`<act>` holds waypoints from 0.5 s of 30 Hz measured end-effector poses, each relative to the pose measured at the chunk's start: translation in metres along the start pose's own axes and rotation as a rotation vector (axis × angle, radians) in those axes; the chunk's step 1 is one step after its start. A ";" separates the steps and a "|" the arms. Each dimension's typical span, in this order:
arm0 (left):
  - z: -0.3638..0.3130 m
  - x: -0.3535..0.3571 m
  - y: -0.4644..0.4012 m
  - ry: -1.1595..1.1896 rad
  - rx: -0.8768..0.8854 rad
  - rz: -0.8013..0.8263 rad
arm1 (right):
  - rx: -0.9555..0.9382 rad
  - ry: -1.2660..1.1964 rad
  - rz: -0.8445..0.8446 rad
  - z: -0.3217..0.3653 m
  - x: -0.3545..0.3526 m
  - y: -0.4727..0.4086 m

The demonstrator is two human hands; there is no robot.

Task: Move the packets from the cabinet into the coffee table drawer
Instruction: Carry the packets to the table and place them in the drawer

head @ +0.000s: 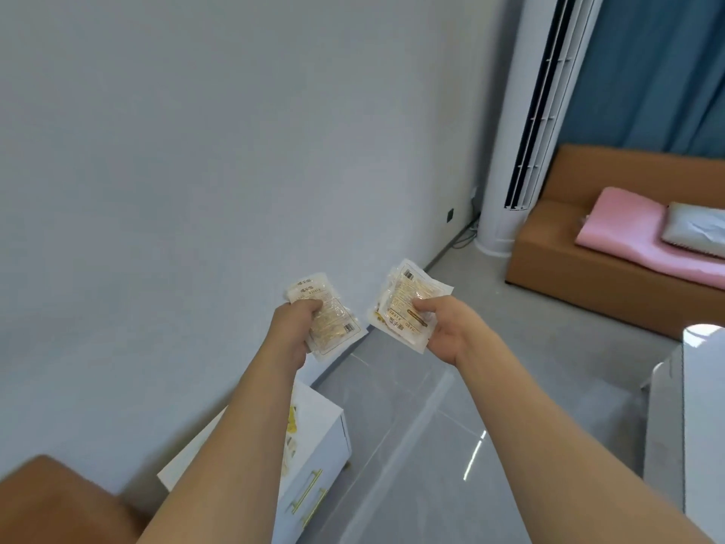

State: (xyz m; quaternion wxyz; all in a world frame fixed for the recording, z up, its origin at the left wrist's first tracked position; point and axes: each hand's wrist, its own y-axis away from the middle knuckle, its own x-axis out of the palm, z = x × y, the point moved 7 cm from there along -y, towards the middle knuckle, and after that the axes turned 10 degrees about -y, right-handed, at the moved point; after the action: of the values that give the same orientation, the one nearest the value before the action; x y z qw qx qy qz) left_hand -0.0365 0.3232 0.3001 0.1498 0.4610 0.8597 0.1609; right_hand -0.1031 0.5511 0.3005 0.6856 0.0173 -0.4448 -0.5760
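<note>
Now the packets are up in the air: my left hand (292,327) grips one bunch of packets (329,318), my right hand (443,327) pinches another bunch (408,298), above the grey floor (451,426), the white cabinet (314,457) below my left forearm.

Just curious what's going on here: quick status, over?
Left hand grips packets. Right hand grips more packets. Both held up in the air above the white cabinet. Nothing blocking.

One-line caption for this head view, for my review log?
Left hand and right hand each hold packets above the white cabinet.
</note>
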 end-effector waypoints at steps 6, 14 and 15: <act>-0.014 0.073 0.063 -0.055 0.090 0.071 | -0.081 0.020 -0.089 0.041 -0.081 0.059; 0.017 0.191 0.165 -0.021 0.110 0.112 | -0.114 0.094 -0.149 0.107 -0.218 0.138; 0.021 0.206 0.176 -0.012 0.106 0.119 | -0.115 0.094 -0.164 0.113 -0.233 0.147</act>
State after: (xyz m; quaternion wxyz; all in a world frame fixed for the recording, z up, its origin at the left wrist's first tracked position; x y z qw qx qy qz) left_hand -0.0060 0.5916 0.3318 0.1208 0.5196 0.8371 0.1210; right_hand -0.0460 0.8436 0.3098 0.6562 0.0412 -0.3757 -0.6531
